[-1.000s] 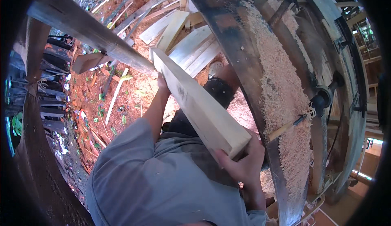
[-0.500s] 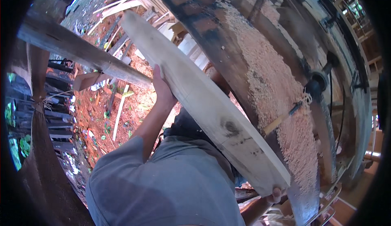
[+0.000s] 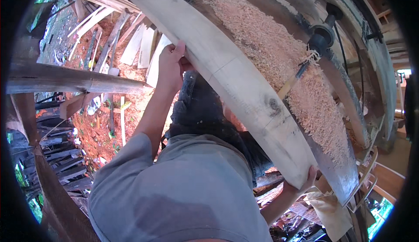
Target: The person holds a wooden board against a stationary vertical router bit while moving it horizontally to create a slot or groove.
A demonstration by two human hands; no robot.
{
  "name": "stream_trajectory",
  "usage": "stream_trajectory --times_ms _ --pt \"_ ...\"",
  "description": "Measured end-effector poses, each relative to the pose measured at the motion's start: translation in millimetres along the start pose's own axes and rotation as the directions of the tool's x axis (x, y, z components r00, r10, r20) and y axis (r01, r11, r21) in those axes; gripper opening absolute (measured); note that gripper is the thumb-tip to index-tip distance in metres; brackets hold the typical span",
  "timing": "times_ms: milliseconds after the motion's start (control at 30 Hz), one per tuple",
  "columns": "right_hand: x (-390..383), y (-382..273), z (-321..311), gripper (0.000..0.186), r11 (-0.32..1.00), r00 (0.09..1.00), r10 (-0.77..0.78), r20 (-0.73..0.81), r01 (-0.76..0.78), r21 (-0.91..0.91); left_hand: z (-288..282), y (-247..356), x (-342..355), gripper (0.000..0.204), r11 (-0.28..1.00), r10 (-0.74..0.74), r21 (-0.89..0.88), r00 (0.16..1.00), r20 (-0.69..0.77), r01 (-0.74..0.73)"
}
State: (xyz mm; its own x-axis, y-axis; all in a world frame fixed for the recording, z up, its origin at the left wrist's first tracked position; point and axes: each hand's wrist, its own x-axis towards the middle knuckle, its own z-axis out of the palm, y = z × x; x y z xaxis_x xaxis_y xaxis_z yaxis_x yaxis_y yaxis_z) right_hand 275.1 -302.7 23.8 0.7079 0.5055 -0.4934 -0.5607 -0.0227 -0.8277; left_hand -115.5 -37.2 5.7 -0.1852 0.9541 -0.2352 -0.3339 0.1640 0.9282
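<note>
A long pale board [image 3: 244, 100], slightly curved, with a knot and pencil lines, runs diagonally beside a dark plank [image 3: 334, 178] covered in wood shavings [image 3: 268, 37]. My left hand [image 3: 174, 63] grips its left edge around the middle, thumb on top. My right hand [image 3: 301, 183] holds its lower end, fingers wrapped round the edge. A wooden-handled tool [image 3: 290, 85], perhaps a chisel, lies in the shavings just beyond the board, next to a black cylindrical fitting [image 3: 322, 37] on the frame.
A weathered beam [image 3: 74, 80] juts in from the left above orange, chip-strewn ground [image 3: 89, 133]. Loose planks [image 3: 133, 48] lie at the upper left. Stacked dark timber [image 3: 63, 163] is at the far left. A curved wooden framework [image 3: 384, 93] rises at the right.
The board has swung up and rightward alongside the shavings-covered plank, more of its face showing. My left hand has risen with it; my right hand has moved rightward at the lower end.
</note>
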Motion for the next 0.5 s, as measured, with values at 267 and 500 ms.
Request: stream_trajectory --times_ms 267,500 --pt "14.3 -13.7 13.8 0.063 0.984 0.984 0.175 0.03 -0.174 -0.045 9.9 17.5 3.3 0.047 0.992 0.062 0.11 0.996 -0.059 -0.055" --pt "18.1 -26.0 8.7 0.055 0.995 0.994 0.097 -0.045 -0.098 -0.026 5.1 31.0 2.9 0.037 0.986 0.057 0.153 0.995 0.084 -0.07"
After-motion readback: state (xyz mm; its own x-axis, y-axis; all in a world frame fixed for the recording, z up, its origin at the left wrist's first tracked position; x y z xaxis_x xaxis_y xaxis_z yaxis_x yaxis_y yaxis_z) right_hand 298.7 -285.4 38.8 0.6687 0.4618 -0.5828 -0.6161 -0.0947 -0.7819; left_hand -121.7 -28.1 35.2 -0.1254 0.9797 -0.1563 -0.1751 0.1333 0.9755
